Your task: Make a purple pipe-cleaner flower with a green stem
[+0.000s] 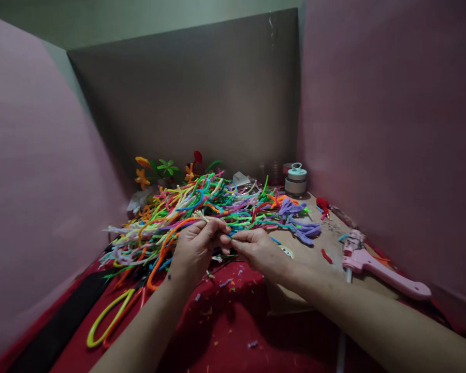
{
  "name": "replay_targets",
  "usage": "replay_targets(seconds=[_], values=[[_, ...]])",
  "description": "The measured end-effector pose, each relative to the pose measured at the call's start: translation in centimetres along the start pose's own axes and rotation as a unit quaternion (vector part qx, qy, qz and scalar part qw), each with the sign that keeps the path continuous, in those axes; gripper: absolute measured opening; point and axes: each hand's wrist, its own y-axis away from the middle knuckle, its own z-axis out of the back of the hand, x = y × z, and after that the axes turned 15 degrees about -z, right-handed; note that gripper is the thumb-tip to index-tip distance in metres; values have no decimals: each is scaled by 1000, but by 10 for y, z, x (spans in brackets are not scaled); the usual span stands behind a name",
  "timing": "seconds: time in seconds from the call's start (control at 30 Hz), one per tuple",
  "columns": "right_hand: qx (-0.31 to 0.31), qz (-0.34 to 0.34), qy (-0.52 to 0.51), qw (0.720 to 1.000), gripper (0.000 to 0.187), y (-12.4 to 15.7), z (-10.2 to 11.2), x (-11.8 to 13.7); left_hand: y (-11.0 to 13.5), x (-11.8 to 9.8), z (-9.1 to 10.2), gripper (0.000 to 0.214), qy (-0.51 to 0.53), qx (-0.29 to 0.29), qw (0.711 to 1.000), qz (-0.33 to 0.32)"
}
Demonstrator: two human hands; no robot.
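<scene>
My left hand [197,244] is closed, its thumb and fingers pinched together in front of a large heap of coloured pipe cleaners [186,202]. A small fanned bundle of cream strands [202,215] pokes out above its fingers and seems held there. My right hand [261,251] meets the left fingertips in a tight pinch; what lies between the fingers is too small and covered to make out. A purple pipe cleaner flower [293,212] rests on the brown board beyond my right hand.
A pink hot glue gun [384,272] lies on the brown board [312,259] at right. Yellow-handled scissors [108,318] sit on the red cloth [225,321] at left. Behind stand pipe cleaner flowers [142,178] and a lidded jar [295,181]. Pink panels enclose both sides.
</scene>
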Motion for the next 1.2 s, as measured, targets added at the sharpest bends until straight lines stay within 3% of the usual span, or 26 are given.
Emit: replay_targets(seconds=[0.47,0.73,0.93,1.07,1.2], values=[[-23,-21,47,998,30,-2,-5,-6,8,4,2,15,-167,26,984,-63],[-25,-32,52,998,29,-5,-5,-8,9,11,0,16,-214,-4,970,-115],[-23,-28,43,998,24,-2,-6,-10,6,10,6,20,-152,34,987,-31],[-34,-22,45,998,27,-1,-7,-11,6,10,7,26,-81,10,997,-14],[-39,-14,62,997,30,-2,-6,-13,5,15,10,25,-75,16,997,-9]])
